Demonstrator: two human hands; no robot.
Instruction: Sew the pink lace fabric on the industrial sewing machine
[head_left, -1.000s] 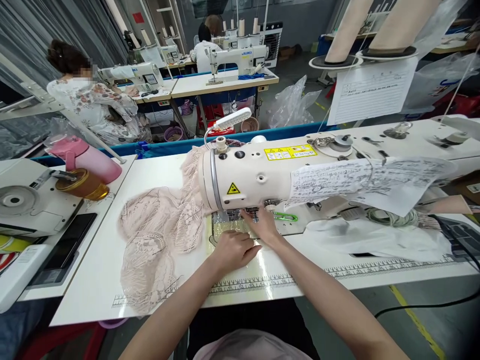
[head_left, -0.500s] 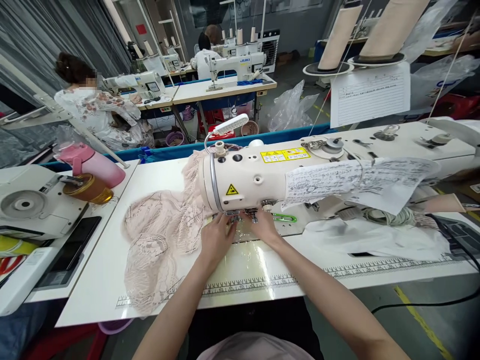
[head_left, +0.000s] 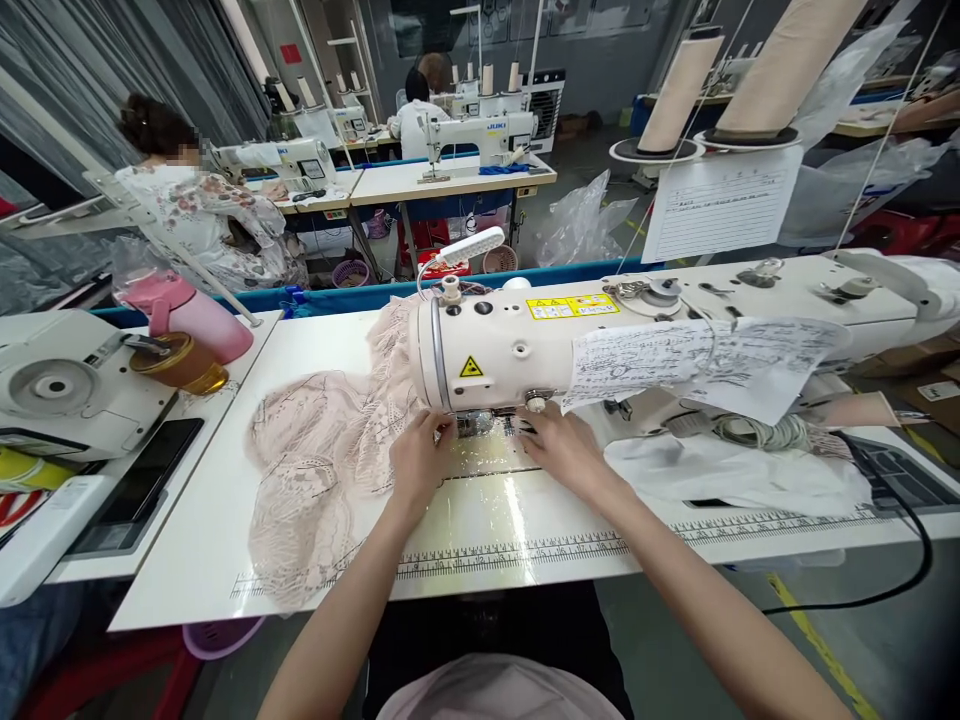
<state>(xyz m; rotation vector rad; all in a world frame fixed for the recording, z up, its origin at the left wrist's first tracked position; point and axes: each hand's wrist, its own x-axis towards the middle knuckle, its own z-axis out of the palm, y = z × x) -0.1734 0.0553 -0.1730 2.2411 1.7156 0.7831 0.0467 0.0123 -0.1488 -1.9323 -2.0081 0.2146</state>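
A white sewing machine (head_left: 495, 350) lies across the table in front of me, its needle area low at the near side. My left hand (head_left: 418, 462) is left of the presser foot (head_left: 474, 424), fingertips pinched together; what they hold is too small to make out. A pale pink lace garment (head_left: 304, 480) spreads out left of that hand and runs behind the machine head. My right hand (head_left: 562, 445) is right of the foot, fingers bent toward the needle area; anything in them is hidden. Between the hands the shiny machine plate (head_left: 491, 455) shows.
A paper with handwriting (head_left: 675, 360) is fixed to the machine arm. White cloth (head_left: 735, 475) and a coil of cord (head_left: 761, 432) lie at right. A pink bottle (head_left: 199, 315), an amber jar (head_left: 180, 368) and a phone (head_left: 146, 470) are left. Thread cones (head_left: 679, 95) stand behind.
My hands have moved apart: the left slightly left, the right to the right. The green-handled tool seen beside the right hand is now out of sight. The camera has shifted slightly.
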